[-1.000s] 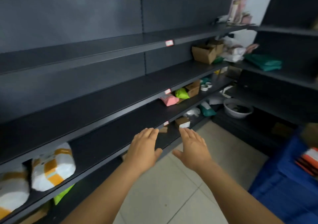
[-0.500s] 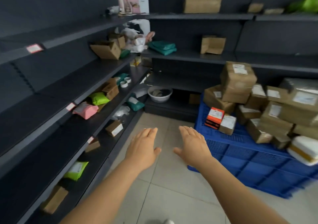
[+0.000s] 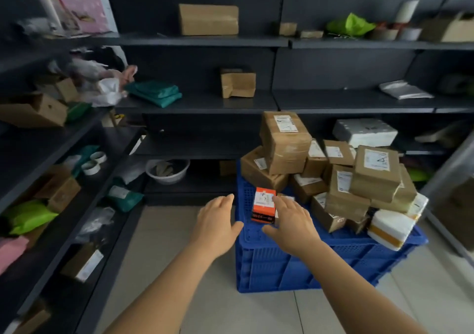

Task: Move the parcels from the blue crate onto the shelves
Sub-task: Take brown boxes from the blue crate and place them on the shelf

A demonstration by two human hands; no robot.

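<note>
Head view: both hands reach flat-fingered and empty, the left hand (image 3: 218, 220) just short of the blue crate (image 3: 307, 264), the right hand (image 3: 289, 220) beside the small orange box (image 3: 263, 204) standing at its near-left corner. It looks light and stiff; pinching its two sides should do.

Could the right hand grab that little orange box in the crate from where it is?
Probably yes. The right hand is open right beside the orange box, which sits at the crate's near corner with nothing over it.
</note>
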